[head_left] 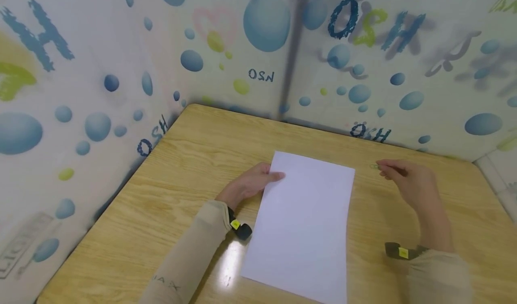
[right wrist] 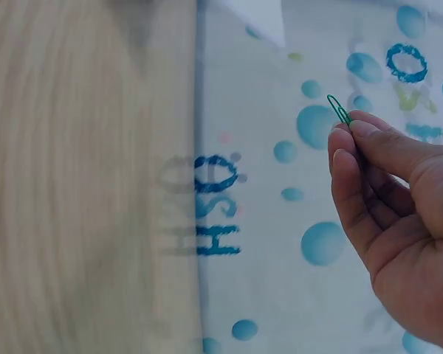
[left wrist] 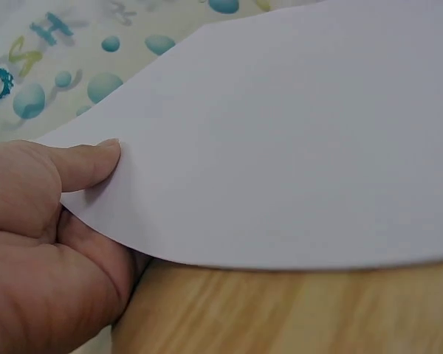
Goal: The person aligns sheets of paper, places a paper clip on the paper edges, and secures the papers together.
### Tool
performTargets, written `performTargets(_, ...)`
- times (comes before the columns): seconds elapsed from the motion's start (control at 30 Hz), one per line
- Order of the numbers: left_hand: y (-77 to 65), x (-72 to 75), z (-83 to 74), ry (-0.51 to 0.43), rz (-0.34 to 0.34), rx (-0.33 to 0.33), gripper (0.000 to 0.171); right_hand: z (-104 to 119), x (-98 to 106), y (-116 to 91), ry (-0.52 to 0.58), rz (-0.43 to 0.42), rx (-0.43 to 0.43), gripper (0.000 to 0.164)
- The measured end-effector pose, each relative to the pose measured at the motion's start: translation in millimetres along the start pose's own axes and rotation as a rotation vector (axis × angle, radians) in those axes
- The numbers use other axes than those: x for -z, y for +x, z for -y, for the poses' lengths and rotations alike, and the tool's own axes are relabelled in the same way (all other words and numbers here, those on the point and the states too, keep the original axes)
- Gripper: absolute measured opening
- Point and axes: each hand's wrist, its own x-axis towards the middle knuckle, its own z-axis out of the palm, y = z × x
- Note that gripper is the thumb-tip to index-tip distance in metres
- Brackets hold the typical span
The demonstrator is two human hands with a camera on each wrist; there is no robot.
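Note:
My left hand (head_left: 252,181) pinches the left edge of a white sheet of paper (head_left: 308,218) near its far corner. In the left wrist view the thumb (left wrist: 92,164) lies on top of the paper (left wrist: 280,147), with fingers beneath, and the sheet bows upward along its edge. To the right of the sheet, my right hand (head_left: 412,182) pinches a small green paper clip (head_left: 374,166) between thumb and fingertips. The right wrist view has the clip (right wrist: 339,108) sticking out past the fingertips, apart from the paper.
Under both hands is a wooden table (head_left: 161,205) with light grain. Patterned walls (head_left: 226,70) with blue bubbles and lettering stand along its far and left edges. Dark bands with yellow markers (head_left: 404,253) sit on both wrists.

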Motion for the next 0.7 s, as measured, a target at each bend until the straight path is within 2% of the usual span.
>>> performTargets(0.1,0.2,-2.2,-0.3,-0.003,0.016,0.0,0.026,14,-5,3,0.044,-0.029,0.027,0.03)
performTargets(0.27,-0.2,-2.9,-0.8,-0.006,-0.008,0.02,0.025,34,-18,9,0.116,-0.063,0.074,0.02)
performTargets(0.5,-0.6,-2.0,0.4,0.002,0.01,-0.003,0.026,53,-23,15,0.117,-0.068,-0.016,0.023)
performTargets(0.57,-0.3,-2.4,0.4,0.0,0.02,-0.007,0.026,59,-24,17,0.121,-0.062,-0.02,0.023)
performTargets(0.7,0.0,-2.7,-0.1,-0.001,0.033,-0.011,0.025,71,-29,21,0.13,-0.081,0.063,0.02)
